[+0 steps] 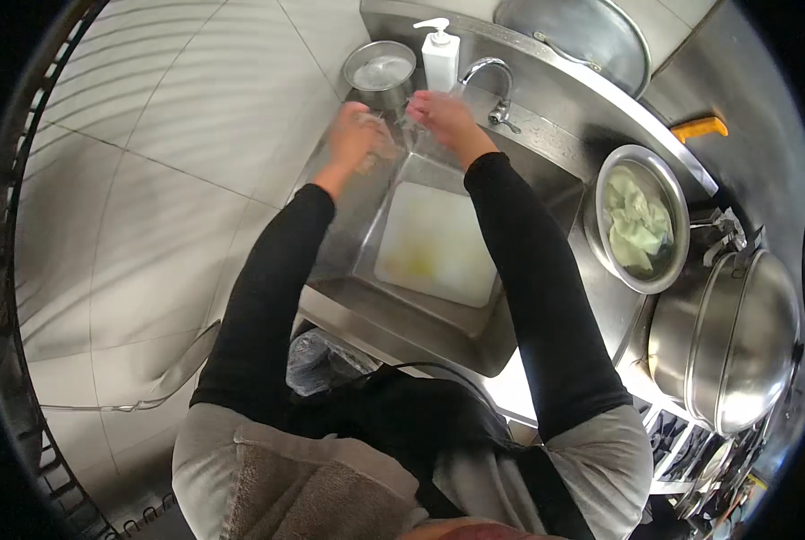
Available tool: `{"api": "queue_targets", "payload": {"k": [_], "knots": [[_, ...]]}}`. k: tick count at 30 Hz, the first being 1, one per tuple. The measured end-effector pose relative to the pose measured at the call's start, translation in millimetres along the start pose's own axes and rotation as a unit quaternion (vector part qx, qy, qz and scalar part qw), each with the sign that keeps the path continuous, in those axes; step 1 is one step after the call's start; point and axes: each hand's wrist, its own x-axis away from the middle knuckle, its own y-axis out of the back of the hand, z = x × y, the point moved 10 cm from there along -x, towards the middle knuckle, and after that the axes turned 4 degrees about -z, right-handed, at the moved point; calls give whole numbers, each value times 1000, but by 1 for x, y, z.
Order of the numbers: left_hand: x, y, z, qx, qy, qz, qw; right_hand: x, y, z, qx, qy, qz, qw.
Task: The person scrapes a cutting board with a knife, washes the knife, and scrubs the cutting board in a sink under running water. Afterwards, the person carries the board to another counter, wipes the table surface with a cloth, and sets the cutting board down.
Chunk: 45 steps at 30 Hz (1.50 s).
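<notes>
My left hand [354,137] is over the back left corner of the steel sink [335,256], smeared by motion. A translucent blur lies along its inner side; I cannot make out whether that is water or something held. Facing it across a small gap, my right hand [449,119] is just in front of the tap [499,81], fingers stretched towards the left with nothing visible in them. Behind my hands stand a white pump bottle [441,61] and a round metal pot [380,85] with whitish contents. Below them, a stained white cutting board [438,247] lies in the basin.
Right of the sink, a metal bowl [598,225] holds a pale green cloth [634,220]. Beside it is a large domed steel pot [735,342]. A round lid [591,36] leans at the back, with an orange handle [699,129] farther right. Tiled wall [150,225] borders the left.
</notes>
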Motion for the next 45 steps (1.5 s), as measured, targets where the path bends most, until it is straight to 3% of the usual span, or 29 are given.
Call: {"api": "queue_targets", "payload": {"k": [1, 2, 3, 5, 8, 9, 10, 11, 14, 17, 20, 23, 25, 26, 29, 32, 33, 34, 35, 36, 37, 38, 39, 40, 41, 43, 44, 45], "knots": [[-2, 22, -4, -48, -37, -3, 998, 4, -1, 20, 235, 72, -6, 969], [-4, 40, -8, -226, -118, -14, 967, 16, -11, 47, 456, 138, -8, 879], [3, 38, 16, -314, -182, 27, 931, 28, -25, 67, 650, 197, -6, 734], [23, 18, 73, -475, -304, 103, 820, 67, -13, 106, 627, 203, -118, 743], [32, 15, 52, -388, -279, 86, 874, 78, 46, 134, 493, 297, -230, 785], [23, 16, 51, -342, -196, 84, 915, 64, 74, 105, 324, 195, -218, 900], [10, 16, 46, -293, -111, 80, 946, 54, 91, 70, 137, 83, -199, 967], [2, 13, 46, -242, -29, 74, 967, 50, 90, 38, -61, -29, -170, 983], [17, -40, 55, -387, -76, 78, 916, 58, 45, -13, -173, -184, -189, 949], [15, -11, 58, -374, -102, -125, 913, 19, 31, -24, -267, -167, -131, 940], [38, 28, 50, -352, -73, -117, 926, -3, 63, -48, -301, -144, -178, 926], [69, 21, 112, -326, 43, -28, 944, -27, 25, -42, -266, -137, -85, 950], [62, 17, 105, -295, -5, -29, 955, -30, -5, -41, -246, -135, -28, 959], [60, 18, 103, -281, -30, -29, 959, -24, -7, -44, -216, -155, -44, 963], [49, 33, 39, -390, -167, -84, 901, -13, -22, -24, -150, -161, -41, 975], [21, 32, -3, -375, -310, -110, 867, -4, -11, -20, -99, -149, -31, 983], [6, 25, 11, -339, -277, -80, 895, 3, -5, -19, -81, -145, -32, 986], [-10, 14, 22, -300, -245, -50, 921, 7, -8, 8, 263, -6, 23, 965], [-23, -1, 29, -257, -215, -23, 942, 16, -23, 31, 574, 132, 73, 805], [-25, -16, 26, -179, -169, 0, 969, 28, -38, 35, 805, 245, 115, 528], [-19, -36, 16, -102, -120, 25, 987, 20, -12, 30, 829, 155, 51, 534], [-15, -56, 8, -26, -69, 51, 996, 40, 4, 64, 736, 195, -79, 643], [-16, -71, 17, 148, 78, 38, 985, 81, 23, 95, 615, 231, -203, 726], [-13, -92, 21, 313, 221, 23, 923, 113, 45, 123, 469, 261, -317, 782], [-6, -114, 29, 461, 354, 7, 813, 129, 23, 159, 491, 400, -292, 717], [-29, -124, 36, 497, 384, -53, 776, 171, -17, 204, 498, 644, -227, 535], [-37, -131, 38, 514, 397, -81, 756, 155, -24, 209, 533, 612, -176, 557], [-50, -121, 20, 458, 313, -97, 826, 138, -32, 211, 565, 578, -125, 576]]}}
